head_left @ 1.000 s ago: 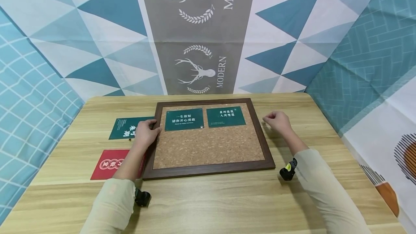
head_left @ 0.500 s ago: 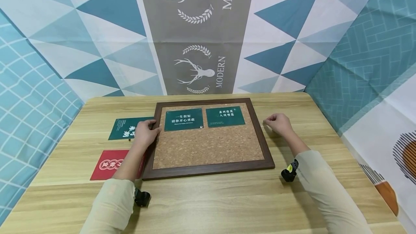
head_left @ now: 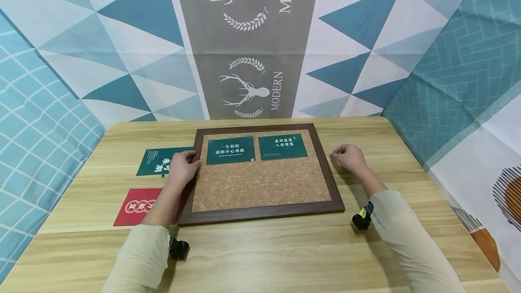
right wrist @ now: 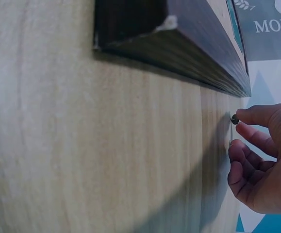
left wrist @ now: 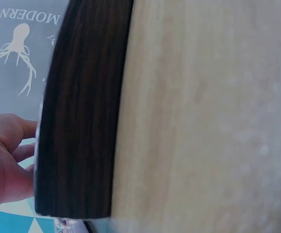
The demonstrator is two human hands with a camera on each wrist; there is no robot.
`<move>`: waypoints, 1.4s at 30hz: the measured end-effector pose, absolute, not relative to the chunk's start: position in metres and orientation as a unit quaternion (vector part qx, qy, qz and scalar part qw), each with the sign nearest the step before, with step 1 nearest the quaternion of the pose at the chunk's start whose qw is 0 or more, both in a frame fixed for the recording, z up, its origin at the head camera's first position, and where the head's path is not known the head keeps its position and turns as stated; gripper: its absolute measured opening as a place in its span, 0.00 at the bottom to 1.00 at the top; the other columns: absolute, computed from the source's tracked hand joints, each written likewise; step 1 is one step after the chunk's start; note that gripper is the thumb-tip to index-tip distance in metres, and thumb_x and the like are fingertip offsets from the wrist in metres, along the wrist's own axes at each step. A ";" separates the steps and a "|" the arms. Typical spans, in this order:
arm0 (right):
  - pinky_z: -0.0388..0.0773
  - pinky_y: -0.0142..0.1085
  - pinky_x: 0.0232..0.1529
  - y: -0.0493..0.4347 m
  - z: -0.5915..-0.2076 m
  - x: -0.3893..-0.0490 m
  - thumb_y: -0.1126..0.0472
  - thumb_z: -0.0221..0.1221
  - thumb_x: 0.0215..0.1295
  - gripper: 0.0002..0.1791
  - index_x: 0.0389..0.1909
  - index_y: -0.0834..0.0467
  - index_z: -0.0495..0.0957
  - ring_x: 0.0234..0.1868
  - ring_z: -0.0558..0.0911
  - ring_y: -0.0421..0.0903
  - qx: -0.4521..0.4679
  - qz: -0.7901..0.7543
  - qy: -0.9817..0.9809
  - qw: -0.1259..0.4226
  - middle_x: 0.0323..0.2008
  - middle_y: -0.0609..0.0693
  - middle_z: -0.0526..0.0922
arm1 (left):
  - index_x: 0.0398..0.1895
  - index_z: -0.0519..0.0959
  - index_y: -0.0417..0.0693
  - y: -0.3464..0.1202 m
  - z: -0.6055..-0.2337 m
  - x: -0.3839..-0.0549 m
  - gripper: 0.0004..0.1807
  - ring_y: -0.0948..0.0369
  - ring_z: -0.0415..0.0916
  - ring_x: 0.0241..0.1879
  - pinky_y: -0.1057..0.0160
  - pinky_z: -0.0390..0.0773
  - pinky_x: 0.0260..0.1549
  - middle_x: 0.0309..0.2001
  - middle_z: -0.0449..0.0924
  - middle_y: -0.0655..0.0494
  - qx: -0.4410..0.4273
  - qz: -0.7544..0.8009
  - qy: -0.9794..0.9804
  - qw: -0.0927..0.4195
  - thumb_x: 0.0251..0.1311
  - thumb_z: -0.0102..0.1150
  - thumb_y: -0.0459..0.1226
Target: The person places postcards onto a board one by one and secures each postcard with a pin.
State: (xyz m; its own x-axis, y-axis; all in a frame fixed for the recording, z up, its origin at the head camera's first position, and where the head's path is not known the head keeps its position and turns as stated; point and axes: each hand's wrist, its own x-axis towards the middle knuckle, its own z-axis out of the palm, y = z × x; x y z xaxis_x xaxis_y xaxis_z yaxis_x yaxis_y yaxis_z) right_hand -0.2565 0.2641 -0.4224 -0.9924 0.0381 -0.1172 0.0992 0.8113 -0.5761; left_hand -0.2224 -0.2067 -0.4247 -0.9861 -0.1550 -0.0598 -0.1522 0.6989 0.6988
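Note:
A framed corkboard (head_left: 260, 184) lies flat on the table, with two green cards pinned near its top: one on the left (head_left: 230, 150) and one on the right (head_left: 282, 147). My left hand (head_left: 182, 169) rests on the board's left rail, thumb and fingers on the dark wood; the left wrist view shows these fingers (left wrist: 26, 128) against the frame (left wrist: 84, 111). Off the board's right side, my right hand (head_left: 349, 157) pinches a small dark-headed pushpin (right wrist: 235, 119) between its fingertips, close over the table.
Left of the board lie a green card (head_left: 153, 161), partly behind my left hand, and a red card (head_left: 136, 206), partly behind my forearm. A tiny dark object (head_left: 163, 175) sits by the green card. Patterned cloth walls (head_left: 244, 40) stand behind and beside the table.
My right hand has shifted slightly toward me beside the board. The left hand, board and cards have stayed where they were.

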 end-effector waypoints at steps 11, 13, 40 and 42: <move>0.74 0.40 0.36 0.259 -0.425 -0.256 0.59 0.54 0.66 0.14 0.43 0.67 0.78 0.38 0.77 0.54 0.032 -0.298 0.953 0.034 0.41 0.63 0.79 | 0.63 0.65 0.31 -0.207 -0.426 -0.223 0.26 0.41 0.66 0.59 0.44 0.72 0.53 0.60 0.66 0.31 0.078 -0.382 -0.921 0.006 0.64 0.52 0.36; 0.73 0.41 0.37 0.258 -0.425 -0.256 0.59 0.53 0.66 0.14 0.43 0.66 0.78 0.40 0.77 0.55 0.029 -0.297 0.954 0.034 0.42 0.63 0.79 | 0.63 0.65 0.31 -0.208 -0.426 -0.223 0.26 0.41 0.67 0.59 0.44 0.72 0.53 0.60 0.67 0.31 0.078 -0.382 -0.921 0.007 0.64 0.53 0.36; 0.72 0.37 0.29 0.257 -0.424 -0.261 0.57 0.51 0.67 0.14 0.41 0.63 0.80 0.31 0.77 0.49 0.037 -0.292 0.956 0.002 0.38 0.60 0.82 | 0.63 0.65 0.32 -0.206 -0.421 -0.221 0.27 0.40 0.65 0.60 0.43 0.71 0.54 0.61 0.65 0.31 0.083 -0.380 -0.921 -0.003 0.64 0.52 0.37; 0.72 0.38 0.30 0.257 -0.422 -0.260 0.57 0.52 0.67 0.15 0.41 0.64 0.80 0.32 0.78 0.50 0.036 -0.293 0.955 -0.006 0.39 0.61 0.82 | 0.63 0.65 0.32 -0.206 -0.421 -0.221 0.27 0.40 0.65 0.60 0.43 0.71 0.54 0.61 0.65 0.31 0.083 -0.379 -0.922 -0.004 0.65 0.52 0.37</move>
